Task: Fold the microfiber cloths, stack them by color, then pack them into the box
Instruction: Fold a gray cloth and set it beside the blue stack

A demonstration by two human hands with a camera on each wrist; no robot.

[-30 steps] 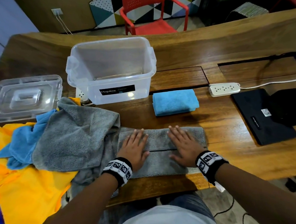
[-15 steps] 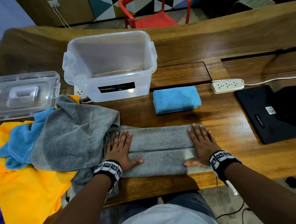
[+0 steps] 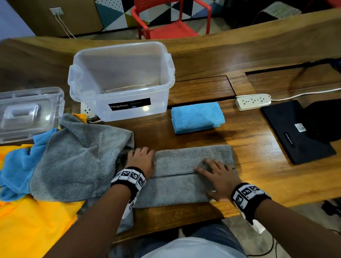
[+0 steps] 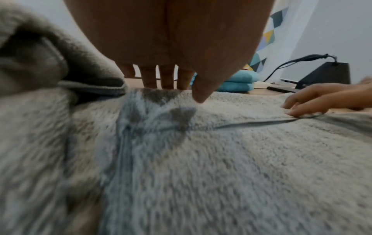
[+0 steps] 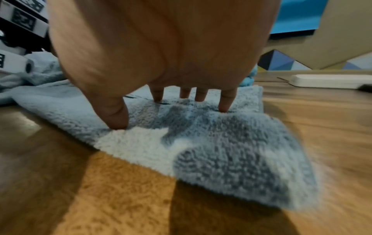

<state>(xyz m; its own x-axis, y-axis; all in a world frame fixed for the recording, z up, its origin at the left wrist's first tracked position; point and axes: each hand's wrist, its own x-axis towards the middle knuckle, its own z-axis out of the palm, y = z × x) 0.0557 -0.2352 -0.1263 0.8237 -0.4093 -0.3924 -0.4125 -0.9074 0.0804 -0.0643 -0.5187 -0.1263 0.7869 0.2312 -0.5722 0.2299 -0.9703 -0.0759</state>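
Hands: left hand [image 3: 141, 160] and right hand [image 3: 216, 178] have slid apart, fingers spread flat.
Grey cloth [image 3: 188, 167]: smoothed; ready for the next fold.

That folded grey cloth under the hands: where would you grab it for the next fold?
Probably by a short end of the grey cloth, from the side, at the right hand or left hand. It lies as a long flat strip, so one end folds over the other.

The wooden table [image 3: 268, 182] bears cloths, a clear box [image 3: 121, 82], its lid [image 3: 23, 114] and a power strip [image 3: 252, 101].
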